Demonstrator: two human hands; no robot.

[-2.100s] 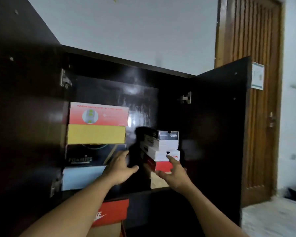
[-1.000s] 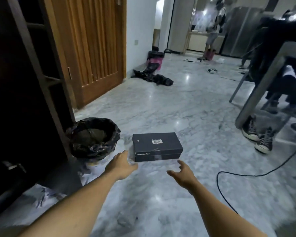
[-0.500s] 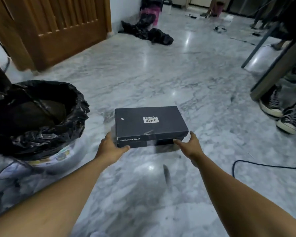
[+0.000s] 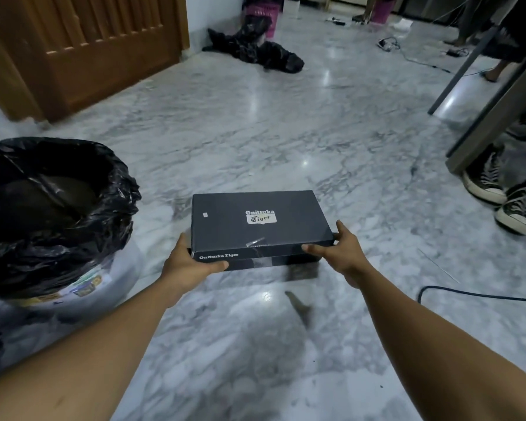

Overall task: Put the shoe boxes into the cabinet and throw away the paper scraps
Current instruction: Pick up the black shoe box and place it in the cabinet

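Shoe box, black and lidded, low over the marble floor just beside the bag-lined bin, gripped at its near corners by left hand and right hand, thumbs on the front face, fingers round the ends. Keep level, squeeze evenly to hold the lid on, lift straight up clear of the bin. Counted: one box, two hands, one bin, two sneakers.

Both bare forearms stretch forward, converging. The left hand grips the near left corner of the shoe box, thumb across its front. The right hand grips the near right corner, thumb on the lid's front edge.
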